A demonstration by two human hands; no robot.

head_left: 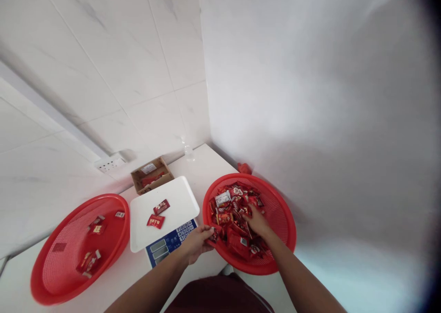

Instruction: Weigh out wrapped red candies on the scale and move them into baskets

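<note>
A red basket (282, 212) on the right is heaped with red snack packets (231, 205). My right hand (257, 222) lies on the heap with fingers bent into the packets. My left hand (197, 242) grips the basket's left rim and pinches a red packet (214, 236) there. Between the baskets stands a scale (168, 244) with a white tray (179, 191) holding two red packets (157, 214). A second red basket (69, 253) on the left holds several packets.
A small cardboard box (151, 174) with red packets stands against the tiled wall behind the scale. A wall socket (109, 163) is above it. A clear small object (188, 151) sits in the corner. A red scrap (244, 168) lies behind the right basket.
</note>
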